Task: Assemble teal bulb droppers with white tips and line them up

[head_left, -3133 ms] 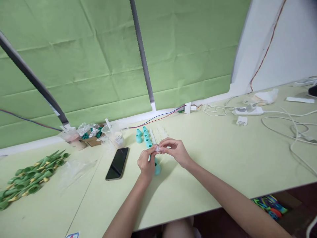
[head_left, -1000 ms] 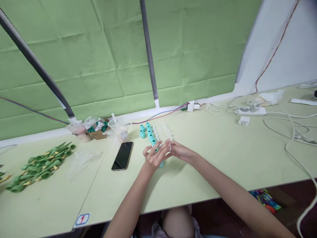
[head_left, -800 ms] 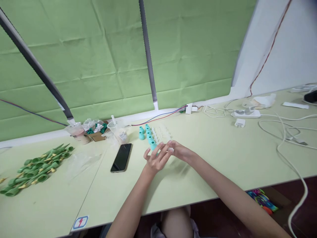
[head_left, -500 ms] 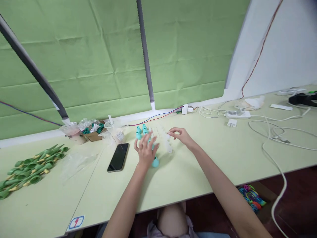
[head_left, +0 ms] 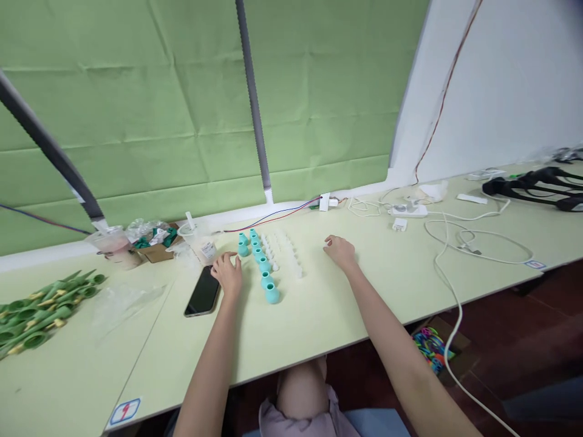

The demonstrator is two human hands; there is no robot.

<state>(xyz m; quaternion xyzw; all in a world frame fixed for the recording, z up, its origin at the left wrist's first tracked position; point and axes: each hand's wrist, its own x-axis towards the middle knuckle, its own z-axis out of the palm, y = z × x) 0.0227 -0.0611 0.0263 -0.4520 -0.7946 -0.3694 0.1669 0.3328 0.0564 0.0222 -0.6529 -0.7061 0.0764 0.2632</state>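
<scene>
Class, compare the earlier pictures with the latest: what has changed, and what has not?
The hands, earlier together around a small pale piece, have separated. The left hand moved left to the phone; the right hand moved right of the pale rows. Neither visibly holds anything now. Phone and drink cup stayed put.

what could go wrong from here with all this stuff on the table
The left hand is at the phone's far end, with a drink cup just beyond; a careless push might tip the cup toward the phone.
The teal pieces stand close together between that hand and the right hand, so a sideways sweep could topple several.
A white cable hangs over the table's front edge; it could snag.
</scene>
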